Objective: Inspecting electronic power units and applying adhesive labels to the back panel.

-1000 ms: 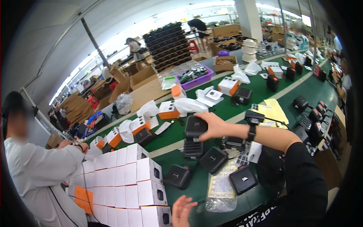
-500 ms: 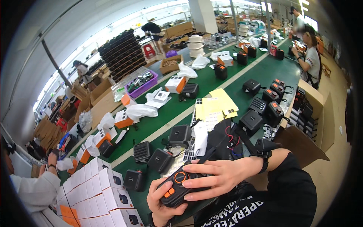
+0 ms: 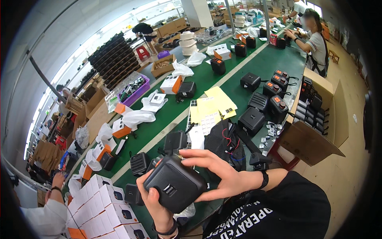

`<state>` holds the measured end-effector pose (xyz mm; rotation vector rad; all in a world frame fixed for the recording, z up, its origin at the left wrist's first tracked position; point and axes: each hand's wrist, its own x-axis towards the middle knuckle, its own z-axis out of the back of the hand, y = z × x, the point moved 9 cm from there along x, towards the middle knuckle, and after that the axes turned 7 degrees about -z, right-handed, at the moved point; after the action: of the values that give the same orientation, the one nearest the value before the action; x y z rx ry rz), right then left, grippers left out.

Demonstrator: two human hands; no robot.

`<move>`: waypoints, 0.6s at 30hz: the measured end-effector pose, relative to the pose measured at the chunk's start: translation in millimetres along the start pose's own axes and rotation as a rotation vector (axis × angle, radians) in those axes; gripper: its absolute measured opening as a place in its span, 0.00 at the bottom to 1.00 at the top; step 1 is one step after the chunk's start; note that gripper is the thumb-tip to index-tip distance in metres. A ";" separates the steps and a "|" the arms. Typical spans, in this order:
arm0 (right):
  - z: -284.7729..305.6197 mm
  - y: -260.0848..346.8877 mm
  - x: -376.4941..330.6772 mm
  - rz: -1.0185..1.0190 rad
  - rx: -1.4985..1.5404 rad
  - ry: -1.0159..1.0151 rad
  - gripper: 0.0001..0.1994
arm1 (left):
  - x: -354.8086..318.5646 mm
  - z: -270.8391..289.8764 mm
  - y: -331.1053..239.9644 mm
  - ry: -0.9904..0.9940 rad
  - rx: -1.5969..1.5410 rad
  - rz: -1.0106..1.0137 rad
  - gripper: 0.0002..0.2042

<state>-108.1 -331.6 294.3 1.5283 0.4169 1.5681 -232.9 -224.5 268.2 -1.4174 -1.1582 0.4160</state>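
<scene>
Both of my hands hold a boxy black portable speaker [image 3: 181,185] above the near edge of the table. Its broad face with a small badge is turned toward me, and an orange part shows at its upper left edge. My left hand [image 3: 155,205] grips the left side, thumb on the face. Around the right side curves my right hand [image 3: 221,173], fingers at the upper corner and thumb at the lower one. Just beyond stand more black speakers, one with a ribbed face [image 3: 139,163] and one with a smooth face [image 3: 175,141].
White boxes [image 3: 113,199] are stacked at the near left, beside another person's arm [image 3: 53,207]. Yellow sheets [image 3: 215,105] and a black mesh bag [image 3: 223,145] lie ahead. Several speakers [image 3: 252,119] and an open carton [image 3: 310,137] stand at right. A co-worker [image 3: 314,44] sits farther along.
The speaker has been turned over in my hands: its orange-buttoned top faced up before, and now its badged face does. My right hand has shifted from its top to its right side.
</scene>
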 end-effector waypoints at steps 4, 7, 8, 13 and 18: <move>-9.3 -35.2 -2.3 -0.270 0.244 0.011 0.41 | -3.0 11.4 32.6 -0.111 -0.175 0.244 0.24; -21.4 -55.3 -5.0 -0.418 0.397 0.042 0.46 | -14.3 3.5 47.7 -0.179 -0.461 0.509 0.25; -27.4 -58.3 -4.8 -0.465 0.452 0.066 0.47 | -15.7 -7.3 54.9 0.133 -0.837 0.567 0.26; -46.7 -76.0 -6.4 -0.565 0.637 0.037 0.50 | -29.8 -21.9 66.2 0.002 -1.157 0.732 0.25; -45.1 -72.1 -4.7 -0.639 0.707 0.033 0.50 | -26.1 -24.1 64.6 -0.045 -0.740 0.633 0.28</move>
<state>-125.3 -280.2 228.6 1.6265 1.4358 0.9688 -199.5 -246.3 206.3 -2.4512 -0.9056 0.4763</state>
